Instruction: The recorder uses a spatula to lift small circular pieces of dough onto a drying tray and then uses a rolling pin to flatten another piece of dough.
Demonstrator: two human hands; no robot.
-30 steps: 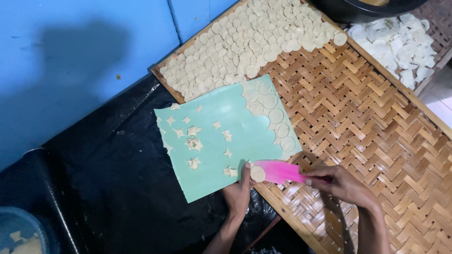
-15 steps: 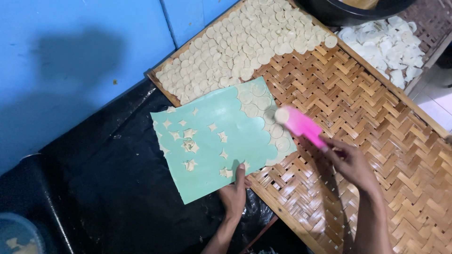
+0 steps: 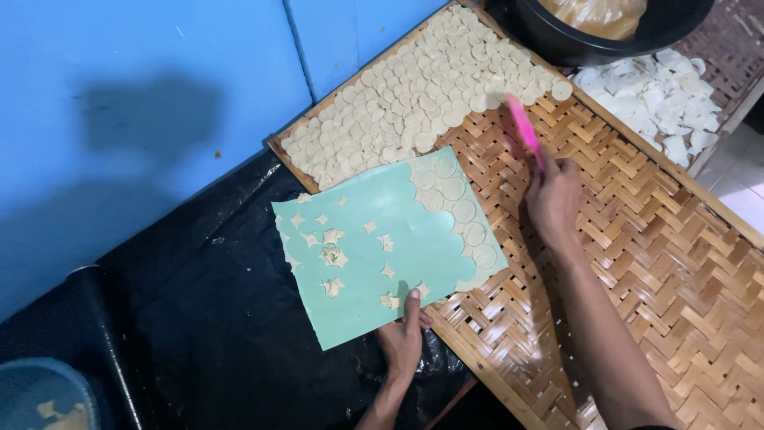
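Head view: the left hand (image 3: 402,338) pins the near edge of a smooth mint-green sheet (image 3: 382,243), thumb flat on top, fingers under it. Round dough discs (image 3: 461,211) line the sheet's right side; star-shaped scraps (image 3: 333,256) dot the rest. The right hand (image 3: 555,195) has its fingers clamped on a pink scraper (image 3: 524,127), raised over a woven bamboo tray (image 3: 637,239) whose far end holds rows of pale discs. A black basin (image 3: 613,32) stands beyond, beside white chips (image 3: 660,91).
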